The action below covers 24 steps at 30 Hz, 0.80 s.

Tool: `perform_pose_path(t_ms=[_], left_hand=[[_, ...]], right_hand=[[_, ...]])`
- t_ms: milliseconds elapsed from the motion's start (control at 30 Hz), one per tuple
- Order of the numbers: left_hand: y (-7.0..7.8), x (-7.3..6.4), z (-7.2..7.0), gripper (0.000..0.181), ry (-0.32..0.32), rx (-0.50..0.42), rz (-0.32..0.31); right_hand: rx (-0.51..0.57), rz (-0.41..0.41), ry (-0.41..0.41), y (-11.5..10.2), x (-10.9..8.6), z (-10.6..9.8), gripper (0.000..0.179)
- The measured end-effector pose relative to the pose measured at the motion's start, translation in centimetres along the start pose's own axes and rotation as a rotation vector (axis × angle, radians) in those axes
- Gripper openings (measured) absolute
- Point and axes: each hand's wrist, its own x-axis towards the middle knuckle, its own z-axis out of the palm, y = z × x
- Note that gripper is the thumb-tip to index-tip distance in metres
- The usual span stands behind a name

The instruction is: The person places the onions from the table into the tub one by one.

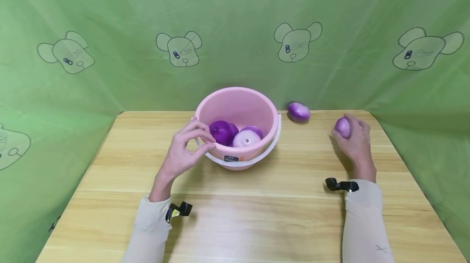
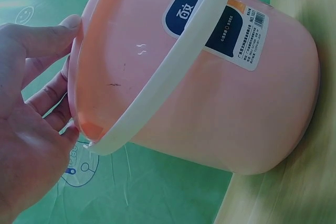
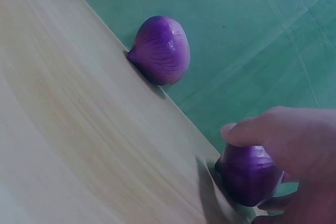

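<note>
A pink bucket [image 1: 235, 101] stands upright at the back middle of the table, with several purple onions [image 1: 221, 132] inside, one showing its pale root end. My left hand [image 1: 182, 145] pinches the bucket's left rim between thumb and fingers; in the left wrist view the fingertips meet the rim [image 2: 79, 93]. Near the table's back right, my right hand [image 1: 355, 140] grips a purple onion [image 3: 248, 174], thumb on one side and fingers on the other. Whether that onion touches the table, I cannot tell. Another purple onion [image 1: 298, 112] lies between bucket and right hand.
The bucket's white handle [image 1: 253, 162] hangs down over its front, beside a dark label [image 2: 226, 32]. Green curtains [image 1: 235, 5] with bear-head prints rise behind and beside the wooden table [image 1: 257, 218]. Each sleeve carries a small black camera [image 1: 339, 184] at the wrist.
</note>
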Motion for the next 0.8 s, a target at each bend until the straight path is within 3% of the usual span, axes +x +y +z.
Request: perform_pose_path(t_ms=[433, 800], left_hand=[[-0.15, 0.04, -0.22, 0.016, -0.010, -0.004, 0.009], [-0.12, 0.03, -0.17, 0.016, -0.010, -0.015, 0.011]], right_hand=[[0.002, -0.009, -0.003, 0.06, -0.01, 0.04, 0.071], [0.029, 0.031, -0.015, 0.09, -0.22, -0.48, 0.073]])
